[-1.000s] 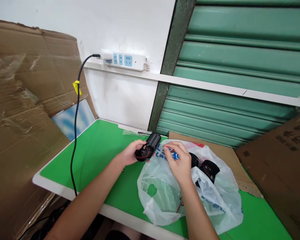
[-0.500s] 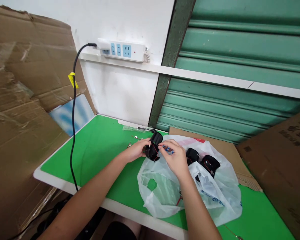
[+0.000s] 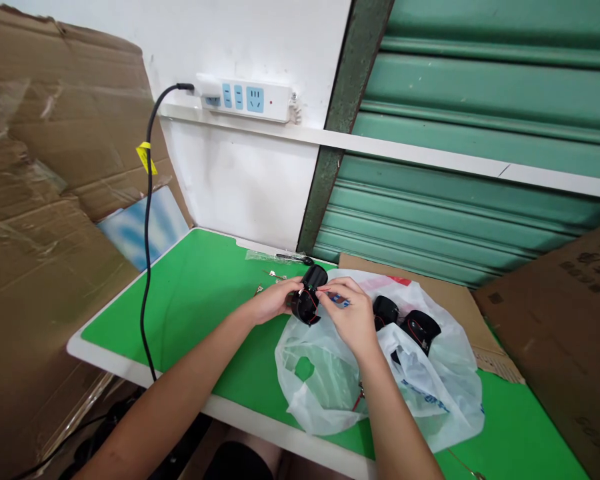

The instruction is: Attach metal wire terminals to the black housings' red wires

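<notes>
A glossy black curved part [image 3: 307,305] is held above the table's middle, at the left edge of a white plastic bag [image 3: 325,400]. My left hand [image 3: 276,301] grips it from the left, its fingers partly hidden behind it. On the right side, my right hand [image 3: 349,310] pinches a thin red wire [image 3: 325,289] that runs over the black part. Two more black parts, one of them [image 3: 421,331] with a red line, lie on the bag beyond my right hand. Small metal pieces [image 3: 276,275] rest on the green table top behind my left hand.
The green table [image 3: 180,300] has a white rim. A black cable [image 3: 147,253] hangs from the power strip [image 3: 250,99] across its left side. Cardboard stands at left and right, and a flat cardboard piece [image 3: 485,333] lies behind the bag. A clear packet [image 3: 270,256] lies at the back edge.
The black part has tilted very slightly between my hands. Both hands keep nearly the same place.
</notes>
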Action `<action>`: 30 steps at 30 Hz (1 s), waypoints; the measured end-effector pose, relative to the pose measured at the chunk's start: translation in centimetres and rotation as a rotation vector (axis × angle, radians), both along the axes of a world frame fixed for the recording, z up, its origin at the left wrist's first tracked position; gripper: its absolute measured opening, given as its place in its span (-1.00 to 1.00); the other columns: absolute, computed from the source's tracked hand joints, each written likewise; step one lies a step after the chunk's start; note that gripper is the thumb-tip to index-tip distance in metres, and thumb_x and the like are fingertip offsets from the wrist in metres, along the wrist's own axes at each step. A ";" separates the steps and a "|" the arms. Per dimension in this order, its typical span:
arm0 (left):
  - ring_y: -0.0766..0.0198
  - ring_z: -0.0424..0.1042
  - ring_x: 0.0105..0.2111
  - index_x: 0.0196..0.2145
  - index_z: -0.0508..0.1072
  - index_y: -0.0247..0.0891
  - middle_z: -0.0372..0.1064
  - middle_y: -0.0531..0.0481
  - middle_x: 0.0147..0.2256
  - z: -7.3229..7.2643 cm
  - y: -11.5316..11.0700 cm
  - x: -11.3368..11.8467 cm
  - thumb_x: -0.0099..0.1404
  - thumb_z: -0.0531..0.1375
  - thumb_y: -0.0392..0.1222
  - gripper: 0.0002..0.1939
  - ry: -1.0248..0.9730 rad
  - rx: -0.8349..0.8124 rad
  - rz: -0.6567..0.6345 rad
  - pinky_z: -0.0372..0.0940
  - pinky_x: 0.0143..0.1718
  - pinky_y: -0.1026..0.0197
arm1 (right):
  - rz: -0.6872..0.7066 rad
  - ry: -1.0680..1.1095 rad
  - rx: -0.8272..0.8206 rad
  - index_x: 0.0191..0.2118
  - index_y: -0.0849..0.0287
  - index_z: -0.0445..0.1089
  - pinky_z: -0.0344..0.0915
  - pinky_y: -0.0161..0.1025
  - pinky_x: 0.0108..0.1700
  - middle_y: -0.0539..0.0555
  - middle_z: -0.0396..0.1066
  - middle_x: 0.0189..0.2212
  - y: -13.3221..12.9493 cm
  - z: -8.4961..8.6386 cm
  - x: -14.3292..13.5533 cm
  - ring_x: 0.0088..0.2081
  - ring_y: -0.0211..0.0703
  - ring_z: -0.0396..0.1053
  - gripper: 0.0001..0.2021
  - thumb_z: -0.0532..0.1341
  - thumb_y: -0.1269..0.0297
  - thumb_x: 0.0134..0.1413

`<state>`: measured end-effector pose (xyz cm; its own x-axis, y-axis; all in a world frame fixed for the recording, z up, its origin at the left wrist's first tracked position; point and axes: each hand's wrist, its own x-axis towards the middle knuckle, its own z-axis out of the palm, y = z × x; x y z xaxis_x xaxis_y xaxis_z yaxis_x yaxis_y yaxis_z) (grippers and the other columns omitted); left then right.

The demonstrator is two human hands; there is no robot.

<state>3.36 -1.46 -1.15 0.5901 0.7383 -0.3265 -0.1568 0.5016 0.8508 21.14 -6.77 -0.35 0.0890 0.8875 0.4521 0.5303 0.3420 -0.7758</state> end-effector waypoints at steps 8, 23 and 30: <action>0.28 0.32 -0.32 -0.21 0.46 -0.24 0.35 0.02 -0.32 0.0 0.0 0.0 0.05 0.27 -0.09 -0.67 0.009 0.008 0.033 0.25 -0.31 0.28 | -0.010 -0.044 0.006 -0.34 0.07 0.61 0.39 -0.18 -0.21 0.09 0.49 -0.31 0.0 -0.3 -0.2 -0.30 -0.13 0.45 -0.88 0.29 0.25 0.11; 0.18 0.36 -0.13 -0.05 0.45 -0.26 0.46 -0.02 -0.17 -0.8 -0.3 0.3 0.12 0.27 -0.17 -0.59 0.050 0.300 0.100 0.22 -0.07 0.23 | 0.031 0.057 0.032 -0.03 0.04 0.50 0.44 -0.23 -0.25 0.15 0.34 -0.08 -0.4 -0.3 -1.2 -0.15 -0.12 0.40 -0.69 0.25 0.31 0.07; 0.19 0.36 -0.13 -0.05 0.39 -0.27 0.40 -0.03 -0.16 -0.9 -0.5 0.0 0.29 0.21 -0.10 -0.69 0.131 0.485 -0.012 0.23 -0.08 0.24 | 0.200 0.328 -0.281 0.12 0.09 0.28 0.46 -0.20 -0.13 0.18 0.38 0.07 -0.1 -0.7 -0.8 0.07 -0.03 0.38 -0.47 0.29 0.23 -0.02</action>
<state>3.33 -2.00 -2.08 0.5766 0.8168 -0.0197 -0.0297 0.0451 0.9985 20.33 -6.90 -1.03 0.0020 0.9857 0.1687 0.1875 0.1654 -0.9682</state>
